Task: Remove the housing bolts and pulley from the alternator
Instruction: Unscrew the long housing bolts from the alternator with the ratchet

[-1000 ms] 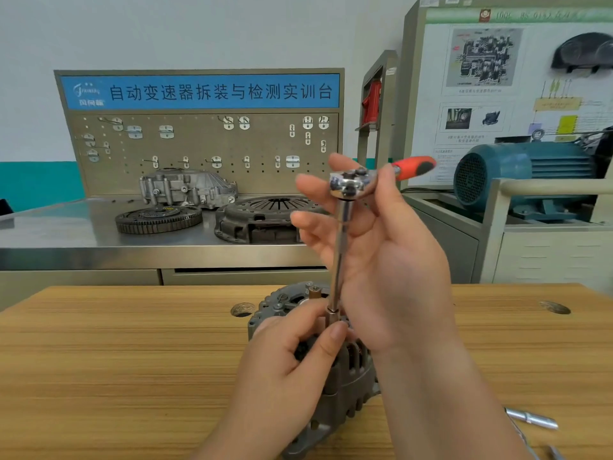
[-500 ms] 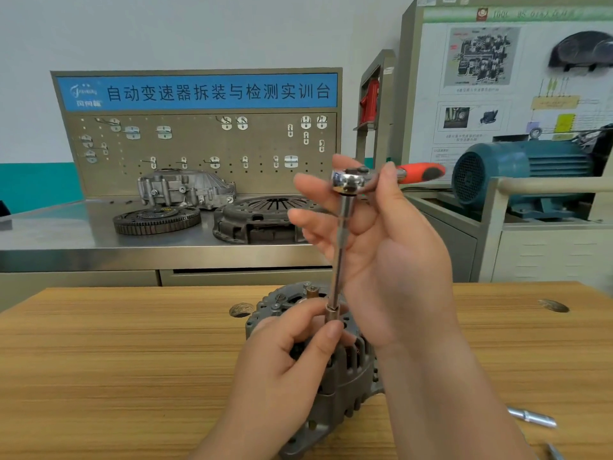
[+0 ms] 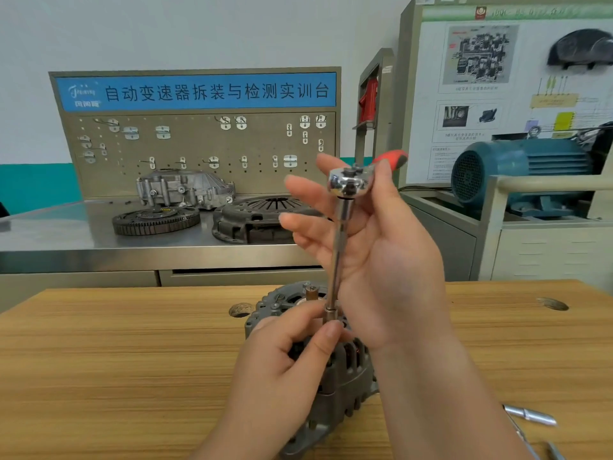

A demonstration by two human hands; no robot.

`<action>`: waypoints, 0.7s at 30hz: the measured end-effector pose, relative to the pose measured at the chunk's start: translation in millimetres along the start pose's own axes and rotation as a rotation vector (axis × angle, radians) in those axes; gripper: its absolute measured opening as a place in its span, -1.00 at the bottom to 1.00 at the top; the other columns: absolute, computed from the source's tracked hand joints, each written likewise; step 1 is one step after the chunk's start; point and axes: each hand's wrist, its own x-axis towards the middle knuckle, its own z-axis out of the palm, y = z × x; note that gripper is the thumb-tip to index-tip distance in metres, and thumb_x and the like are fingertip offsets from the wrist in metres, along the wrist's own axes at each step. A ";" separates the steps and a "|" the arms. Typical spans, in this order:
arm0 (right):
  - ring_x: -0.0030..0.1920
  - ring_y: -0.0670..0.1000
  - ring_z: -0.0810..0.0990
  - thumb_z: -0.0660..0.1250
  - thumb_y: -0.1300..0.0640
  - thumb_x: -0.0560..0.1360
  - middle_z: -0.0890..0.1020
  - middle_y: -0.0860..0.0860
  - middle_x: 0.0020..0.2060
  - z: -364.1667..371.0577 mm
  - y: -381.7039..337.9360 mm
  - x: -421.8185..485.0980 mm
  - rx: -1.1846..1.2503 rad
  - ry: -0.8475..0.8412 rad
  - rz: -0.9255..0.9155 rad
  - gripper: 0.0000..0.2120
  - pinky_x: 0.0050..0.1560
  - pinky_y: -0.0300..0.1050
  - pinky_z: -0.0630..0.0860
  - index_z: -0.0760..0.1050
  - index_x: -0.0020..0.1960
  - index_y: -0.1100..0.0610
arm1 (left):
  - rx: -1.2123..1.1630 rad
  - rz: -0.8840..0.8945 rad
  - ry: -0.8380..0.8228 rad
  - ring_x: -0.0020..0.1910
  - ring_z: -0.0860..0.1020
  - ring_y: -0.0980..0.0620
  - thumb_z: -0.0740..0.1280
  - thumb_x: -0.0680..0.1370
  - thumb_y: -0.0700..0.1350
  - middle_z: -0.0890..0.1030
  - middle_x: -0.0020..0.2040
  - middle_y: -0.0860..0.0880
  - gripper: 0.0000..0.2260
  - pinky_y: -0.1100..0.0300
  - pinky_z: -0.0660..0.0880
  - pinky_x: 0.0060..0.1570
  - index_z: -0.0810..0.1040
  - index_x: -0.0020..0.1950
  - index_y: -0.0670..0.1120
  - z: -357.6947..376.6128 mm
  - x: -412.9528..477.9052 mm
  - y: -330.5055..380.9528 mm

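Alternator (image 3: pixel 345 386): stands on wooden desk (image 3: pixel 116 360), centre, beneath both hands; socket (image 3: pixel 330 315) on extension bar (image 3: pixel 338 254) stands upright on its upper face. Left hand (image 3: pixel 285 366): rests on alternator; grip pinches socket between thumb and forefinger. Right hand (image 3: pixel 391 267): raised above, palm facing left; thumb and forefinger pinch head of ratchet (image 3: pixel 346 184) atop bar; remaining fingers spread; orange handle points away behind hand.
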 end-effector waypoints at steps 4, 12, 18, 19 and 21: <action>0.05 -0.02 0.62 0.27 0.02 0.51 0.69 -0.07 0.07 1.4 3.1 -1.0 -0.120 0.037 -0.138 -0.78 0.04 -0.12 0.53 0.59 0.12 -0.05 | -0.134 -0.054 0.021 -0.27 0.59 0.28 0.38 0.41 0.25 0.68 -0.30 0.18 -0.77 0.45 0.41 -0.27 0.62 -0.11 0.14 0.2 2.7 0.7; -0.16 0.04 0.70 0.18 -0.13 0.47 0.72 0.02 -0.05 0.7 0.3 -0.9 0.005 0.028 -0.048 -0.60 -0.07 -0.18 0.59 0.51 0.17 0.09 | -0.044 -0.004 -0.013 -0.15 0.63 0.15 0.23 0.42 0.29 0.69 -0.20 0.22 -0.75 0.14 0.49 -0.03 0.56 0.01 0.28 1.0 1.0 -2.0; 0.06 -0.03 0.63 0.28 0.00 0.50 0.68 -0.10 0.09 1.0 2.2 -1.0 -0.135 0.044 -0.132 -0.77 0.07 -0.10 0.54 0.60 0.12 -0.07 | -0.062 -0.062 0.028 -0.36 0.54 0.28 0.39 0.48 0.16 0.62 -0.40 0.21 -0.88 0.46 0.37 -0.33 0.59 -0.13 0.14 0.9 2.9 1.6; 0.11 -0.04 0.62 0.29 0.04 0.49 0.67 -0.14 0.10 0.7 1.9 -1.2 -0.167 0.049 -0.168 -0.77 0.10 -0.07 0.53 0.61 0.10 -0.09 | -0.065 -0.084 0.037 -0.38 0.54 0.29 0.40 0.48 0.11 0.63 -0.40 0.20 -0.91 0.48 0.37 -0.35 0.60 -0.17 0.12 1.1 3.7 1.5; 0.10 -0.02 0.65 0.28 0.06 0.49 0.67 -0.19 0.07 0.4 1.4 -1.0 -0.183 0.045 -0.200 -0.78 0.02 -0.12 0.53 0.60 0.09 -0.09 | -0.056 -0.092 0.032 -0.34 0.57 0.27 0.36 0.45 0.18 0.66 -0.34 0.17 -0.86 0.46 0.40 -0.32 0.60 -0.16 0.15 1.4 4.0 1.2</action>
